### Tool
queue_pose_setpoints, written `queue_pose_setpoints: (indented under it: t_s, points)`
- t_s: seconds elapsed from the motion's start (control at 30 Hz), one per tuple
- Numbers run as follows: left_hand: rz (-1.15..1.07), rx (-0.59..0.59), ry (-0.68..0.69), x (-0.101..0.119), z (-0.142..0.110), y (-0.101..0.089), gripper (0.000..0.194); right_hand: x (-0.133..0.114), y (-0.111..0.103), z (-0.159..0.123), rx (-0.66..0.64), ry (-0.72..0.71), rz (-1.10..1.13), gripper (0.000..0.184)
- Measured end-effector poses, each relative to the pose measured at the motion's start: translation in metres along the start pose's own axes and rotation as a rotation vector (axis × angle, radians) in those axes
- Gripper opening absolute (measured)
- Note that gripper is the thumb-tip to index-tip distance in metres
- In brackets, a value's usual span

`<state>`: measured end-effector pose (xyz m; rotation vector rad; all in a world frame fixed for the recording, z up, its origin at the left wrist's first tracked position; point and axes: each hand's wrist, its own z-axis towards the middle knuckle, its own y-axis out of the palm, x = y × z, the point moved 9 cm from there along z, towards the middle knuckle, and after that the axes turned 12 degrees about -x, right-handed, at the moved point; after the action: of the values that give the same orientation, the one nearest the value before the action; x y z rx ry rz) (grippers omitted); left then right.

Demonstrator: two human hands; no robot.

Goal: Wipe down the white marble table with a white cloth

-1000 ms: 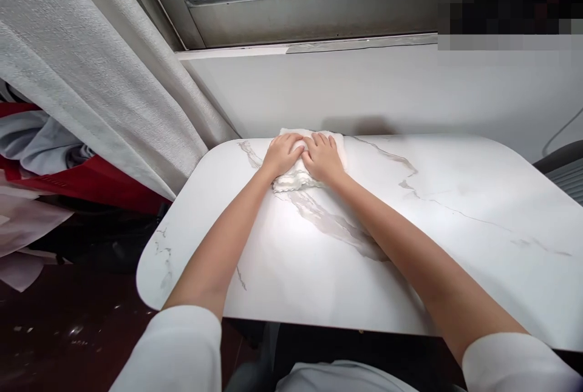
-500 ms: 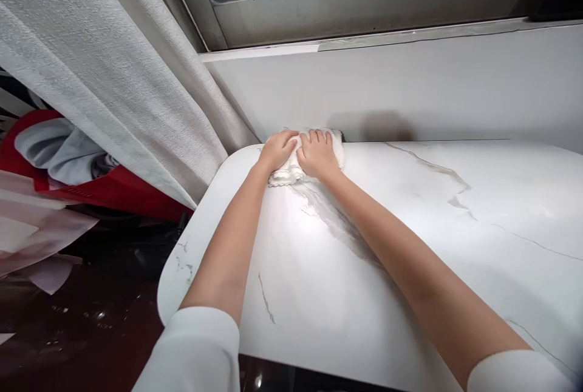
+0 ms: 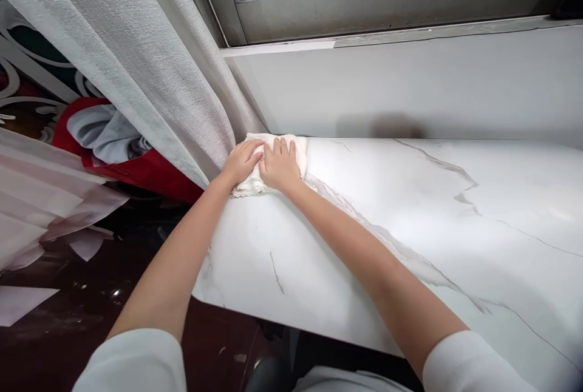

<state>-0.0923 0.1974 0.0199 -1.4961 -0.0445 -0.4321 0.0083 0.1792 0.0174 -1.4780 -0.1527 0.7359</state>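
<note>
A folded white cloth (image 3: 298, 152) lies on the white marble-patterned table (image 3: 337, 295), at its far left corner by the curtain. My left hand (image 3: 243, 161) presses on the cloth's left part, fingers stretched out and pointing right. Beside it my right hand (image 3: 280, 164) lies flat on the middle of the cloth, fingers spread and pointing away from me. Both palms face down and hide part of the cloth. Neither hand is wrapped round it.
A pale curtain (image 3: 182, 64) hangs at the table's left end. Behind the table rise a white wall panel (image 3: 410, 82) and a metal window frame (image 3: 364, 13). A red bag (image 3: 164, 176) with grey fabric in it and sheer pink fabric (image 3: 54, 192) are at the left.
Both hands have slid the cloth left along the table's back edge, to the corner beside the curtain. The view has shifted a little to the left.
</note>
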Motion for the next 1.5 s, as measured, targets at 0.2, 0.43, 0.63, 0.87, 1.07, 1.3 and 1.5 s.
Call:
queue_pose_setpoints:
  t_s: [0.2, 0.43, 0.63, 0.87, 1.07, 1.3, 1.5]
  points:
    - [0.016, -0.015, 0.053, 0.019, -0.055, -0.002, 0.049, -0.032, -0.001, -0.055, 0.070, -0.054, -0.019, 0.054]
    - [0.039, -0.012, -0.025, 0.042, -0.138, -0.005, 0.049, -0.074, 0.002, -0.121, 0.016, -0.172, -0.016, 0.056]
    - [0.120, -0.027, -0.191, 0.059, -0.201, -0.003, 0.052, -0.102, 0.004, -0.164, -0.029, -0.290, -0.013, 0.057]
    - [-0.015, -0.079, -0.352, 0.065, -0.240, 0.009, 0.053, -0.107, 0.005, -0.194, -0.227, -0.330, 0.106, 0.060]
    - [0.020, 0.020, -0.353, 0.071, -0.224, 0.004, 0.052, -0.089, 0.002, -0.168, -0.342, -0.216, 0.294, 0.056]
    - [0.036, 0.017, -0.280, 0.050, -0.161, -0.002, 0.046, -0.071, -0.002, -0.119, -0.019, -0.149, 0.115, 0.047]
    - [0.069, 0.012, -0.236, 0.033, -0.092, -0.002, 0.044, -0.041, -0.004, -0.067, 0.036, -0.065, 0.032, 0.044]
